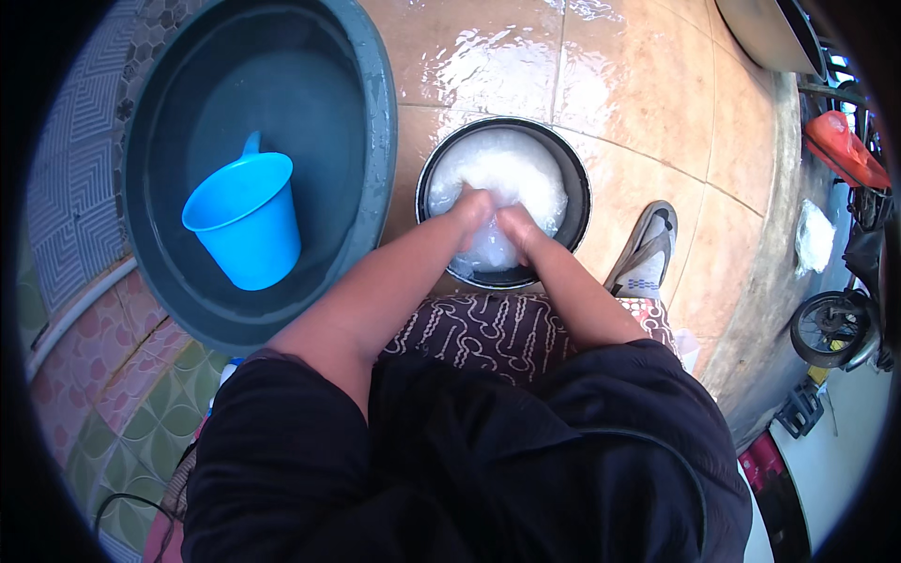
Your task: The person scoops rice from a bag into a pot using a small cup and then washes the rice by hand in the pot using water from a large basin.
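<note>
A round, dark-rimmed pot or basin sits on the tiled floor before me. It holds a glossy white mass that bulges near the rim; whether this is suds or a wet plastic-like material I cannot tell. My left hand and my right hand are both pushed into its near half, close together. Their fingers are mostly hidden by the white mass. To the left stands a large oval dark tub with water in it. Inside it is a bright blue plastic dipper, its handle pointing away from me.
Wet orange-brown tiles surround the pot. At right are a sandaled, socked foot, a concrete edge, a red plastic bag, a white plastic bag and a motorcycle wheel. Another large basin stands at upper right.
</note>
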`<state>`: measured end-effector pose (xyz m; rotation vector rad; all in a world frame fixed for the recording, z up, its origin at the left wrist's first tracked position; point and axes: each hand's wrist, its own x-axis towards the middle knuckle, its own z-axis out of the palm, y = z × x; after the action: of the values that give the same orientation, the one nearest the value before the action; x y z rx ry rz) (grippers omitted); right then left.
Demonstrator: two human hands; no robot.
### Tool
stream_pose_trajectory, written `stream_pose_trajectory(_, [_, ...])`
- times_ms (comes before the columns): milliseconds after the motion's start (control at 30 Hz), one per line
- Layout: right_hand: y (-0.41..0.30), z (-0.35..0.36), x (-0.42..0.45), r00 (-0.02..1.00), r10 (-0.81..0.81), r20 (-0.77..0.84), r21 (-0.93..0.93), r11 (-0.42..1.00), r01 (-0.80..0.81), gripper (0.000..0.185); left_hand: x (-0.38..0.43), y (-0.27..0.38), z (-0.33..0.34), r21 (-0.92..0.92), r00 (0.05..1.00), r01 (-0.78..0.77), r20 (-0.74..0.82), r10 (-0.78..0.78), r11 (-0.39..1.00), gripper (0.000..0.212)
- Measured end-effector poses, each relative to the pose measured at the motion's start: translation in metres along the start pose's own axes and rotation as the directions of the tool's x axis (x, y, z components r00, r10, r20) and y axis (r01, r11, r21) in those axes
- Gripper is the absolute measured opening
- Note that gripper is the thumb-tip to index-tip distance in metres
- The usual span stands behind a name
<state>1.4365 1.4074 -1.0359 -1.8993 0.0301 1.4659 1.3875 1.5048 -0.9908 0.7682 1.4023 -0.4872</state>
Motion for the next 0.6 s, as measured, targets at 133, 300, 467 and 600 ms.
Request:
stream_pose_trajectory(133, [-0.064,-0.021,-0.048,0.995,0.099,0.031,0.291,0.951,-0.104,0.046,-0.048,0.026,0.002,0.054,0.988,-0.121,0.1,0.115,0.991,0.067])
stream_pose_trajectory(300, [-0.082,-0.038,-0.041,0.994,0.085,0.071,0.452,0.885,-0.108,0.021,-0.014,0.036,0.006,0.242,0.873,-0.463,-0.042,0.486,0.853,0.036])
stream_pose_trajectory(467, [-0.055,-0.049,0.017,0.966,-0.258,0.01,-0.153,0.954,0.257,0.025,-0.013,0.052,-0.002,0.6,0.654,-0.565,-0.092,0.751,0.566,0.033])
stream_pose_trajectory(600, [-0.093,-0.003,-0.017,0.926,-0.359,-0.115,-0.784,0.606,0.138,0.037,-0.023,0.055,-0.009,0.667,0.681,-0.518,-0.057,0.73,0.535,0.039])
